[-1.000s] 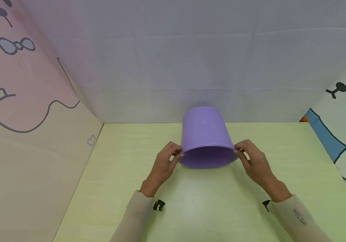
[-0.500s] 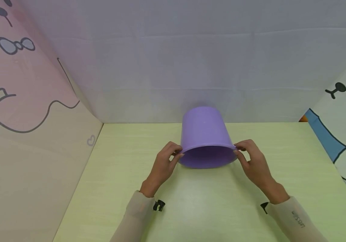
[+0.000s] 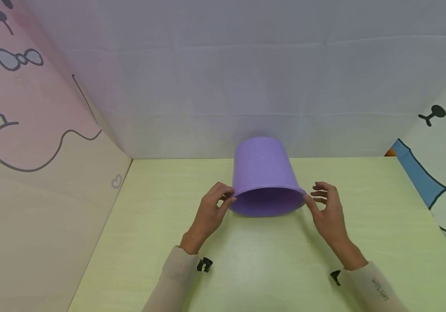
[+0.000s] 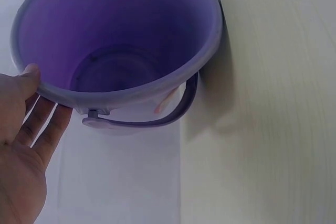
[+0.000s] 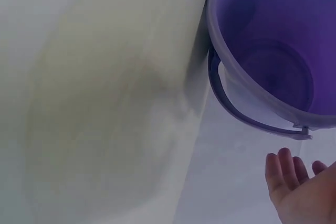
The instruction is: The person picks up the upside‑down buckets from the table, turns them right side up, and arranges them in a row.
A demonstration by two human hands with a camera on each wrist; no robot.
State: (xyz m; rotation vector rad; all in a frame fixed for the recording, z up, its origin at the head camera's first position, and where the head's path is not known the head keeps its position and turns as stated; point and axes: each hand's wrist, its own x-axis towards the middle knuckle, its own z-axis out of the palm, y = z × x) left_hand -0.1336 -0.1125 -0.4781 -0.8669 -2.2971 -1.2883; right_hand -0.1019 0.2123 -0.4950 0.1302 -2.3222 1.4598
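In the head view, a purple, round, tapered plastic bucket lies on its side on the pale yellow-green tabletop, its mouth toward the near side and its base by the grey sheet wall at the far side; whether the base touches the sheet cannot be told. The left hand pinches the left end of the rim. The right hand is at the right end, its fingers spread and clear of the rim, its thumb tip right by the edge; whether the thumb touches cannot be told. With the grip one-sided, steadiness seems to depend on the left pinch, so a firm hold and a level rim would probably guard against rolling. Both forearms reach in from the near side, converging on the mouth.

In the left wrist view, the thumb lies over the rim and the fingers sit beneath its outer side, close to the end of the curved purple plastic handle. That loop hangs toward the tabletop; keeping fingers out of it seems wise.

In the right wrist view, the right hand's fingers are loosely bent and apart from the bucket, just beside the handle's pivot. Returning the thumb and fingers to opposite faces of the rim would likely balance the hold.
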